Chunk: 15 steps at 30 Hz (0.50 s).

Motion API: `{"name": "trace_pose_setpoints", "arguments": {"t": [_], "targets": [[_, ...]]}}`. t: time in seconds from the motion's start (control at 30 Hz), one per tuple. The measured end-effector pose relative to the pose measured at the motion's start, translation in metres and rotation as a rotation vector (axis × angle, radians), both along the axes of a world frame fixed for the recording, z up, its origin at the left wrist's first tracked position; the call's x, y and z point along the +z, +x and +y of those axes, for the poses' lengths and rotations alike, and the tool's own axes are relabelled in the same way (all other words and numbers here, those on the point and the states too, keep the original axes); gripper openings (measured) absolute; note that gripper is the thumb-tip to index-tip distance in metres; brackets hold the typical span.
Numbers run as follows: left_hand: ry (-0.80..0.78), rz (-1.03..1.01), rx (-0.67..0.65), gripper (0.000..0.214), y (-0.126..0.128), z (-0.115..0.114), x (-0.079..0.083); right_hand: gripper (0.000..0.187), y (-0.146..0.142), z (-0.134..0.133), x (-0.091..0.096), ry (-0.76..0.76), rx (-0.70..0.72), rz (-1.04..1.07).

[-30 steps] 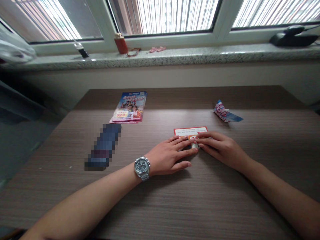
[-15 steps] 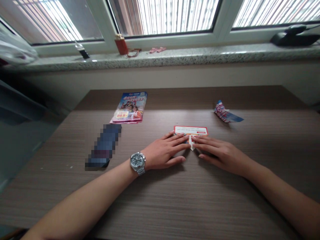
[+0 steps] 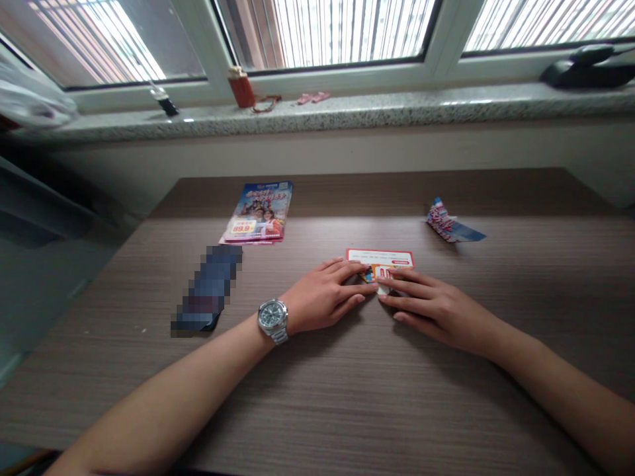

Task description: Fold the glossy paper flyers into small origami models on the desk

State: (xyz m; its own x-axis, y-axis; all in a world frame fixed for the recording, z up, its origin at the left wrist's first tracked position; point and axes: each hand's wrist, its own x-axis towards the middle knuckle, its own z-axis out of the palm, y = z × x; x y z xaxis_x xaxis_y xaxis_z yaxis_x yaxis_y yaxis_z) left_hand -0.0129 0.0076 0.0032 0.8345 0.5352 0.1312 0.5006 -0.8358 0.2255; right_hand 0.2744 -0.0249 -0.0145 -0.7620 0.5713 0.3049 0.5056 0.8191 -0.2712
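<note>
A partly folded flyer (image 3: 380, 256) with a red border and white text panel lies on the table between my hands. My left hand (image 3: 325, 294), with a silver watch (image 3: 272, 316) at its wrist, rests over the flyer's left side, fingers stretched out. From the right, my right hand (image 3: 434, 301) lays its extended fingers on the right side and near corner of the paper. The near edge is partly hidden beneath my fingers. Beyond my right hand stands a folded paper shape (image 3: 449, 225) in blue and pink print.
A stack of printed flyers (image 3: 260, 211) lies at the back left of the wooden table (image 3: 317, 396). A blurred-out dark phone-like object (image 3: 211, 287) is nearer, left of my left hand. The granite windowsill (image 3: 377, 112) holds a red case (image 3: 241, 89) and small items.
My left fingers have drawn in and my right fingers have shifted slightly toward me along the flyer. More of its orange and white printed middle shows now.
</note>
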Motion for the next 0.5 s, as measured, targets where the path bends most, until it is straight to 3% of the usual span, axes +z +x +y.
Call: {"name": "trace_pose_setpoints", "arguments": {"t": [0.5], "targets": [[0.016, 0.027, 0.197, 0.043, -0.0076, 0.0078, 0.0014, 0.037, 0.0004, -0.0005, -0.0021, -0.032, -0.005, 0.039]]}}
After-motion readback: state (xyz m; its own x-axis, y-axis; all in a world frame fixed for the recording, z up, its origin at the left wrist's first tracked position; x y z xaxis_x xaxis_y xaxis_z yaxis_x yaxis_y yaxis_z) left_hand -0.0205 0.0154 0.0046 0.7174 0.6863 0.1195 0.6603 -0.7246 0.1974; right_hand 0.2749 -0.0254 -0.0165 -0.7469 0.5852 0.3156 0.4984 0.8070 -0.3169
